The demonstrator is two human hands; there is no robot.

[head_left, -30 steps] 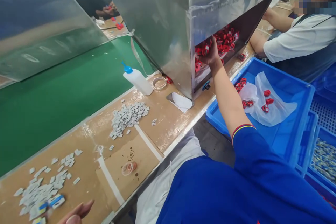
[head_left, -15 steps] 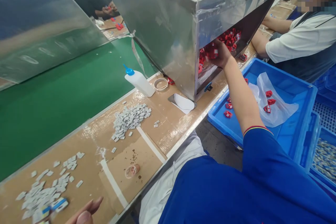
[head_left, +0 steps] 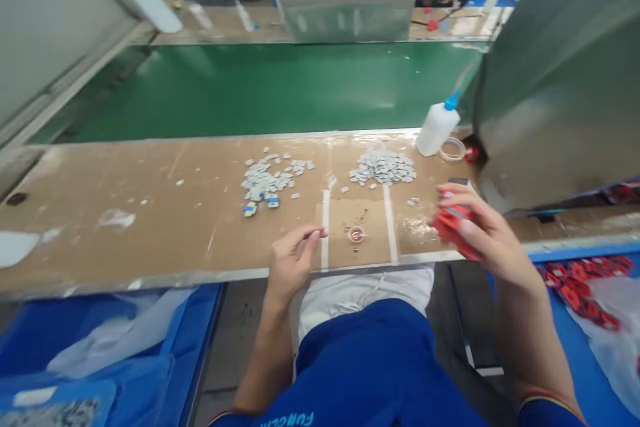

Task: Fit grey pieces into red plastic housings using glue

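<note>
My right hand (head_left: 485, 233) is closed, gripping red plastic parts (head_left: 449, 227) | at front edge of the desk (head_left: 150, 278) | my left hand (head_left: 293, 267) is pinching, fingers (head_left: 314, 234) together, near small white tags (head_left: 265, 180)

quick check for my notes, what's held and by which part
The right hand holds a clump of red plastic parts by its sides, in curled fingers. The left hand pinches at its fingertips; anything there is too small to tell.
</note>
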